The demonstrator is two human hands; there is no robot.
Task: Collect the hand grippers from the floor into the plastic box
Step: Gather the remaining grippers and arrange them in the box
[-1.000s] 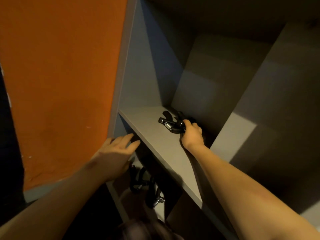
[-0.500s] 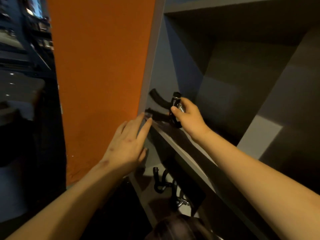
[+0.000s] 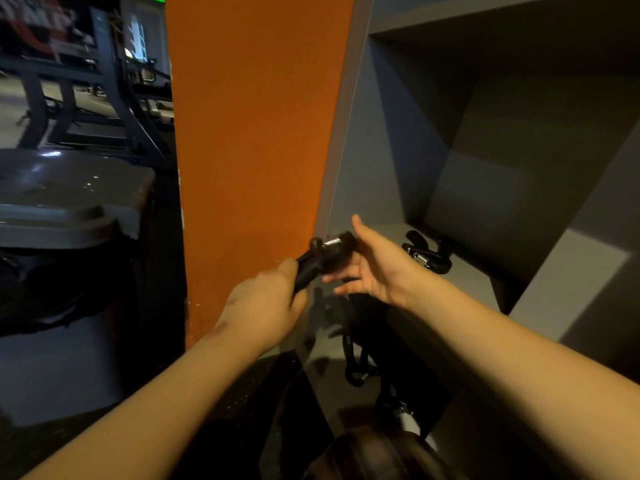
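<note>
I saw the left hand (image 3: pixel 263 306) with its fingers curled round one handle of a black hand gripper (image 3: pixel 323 256) at the middle of the frame. The right hand (image 3: pixel 375 271) was spread wide, fingers straight, palm facing the gripper's coil end; whether it touched I could not tell. Just right of it a second hand gripper (image 3: pixel 429 254) lay on the grey shelf (image 3: pixel 478 282), with more dark grippers (image 3: pixel 356 370) on the shelf below. An orange panel (image 3: pixel 256 133) rose behind, and a lidded bin (image 3: pixel 69 209) stood at far left.
</note>
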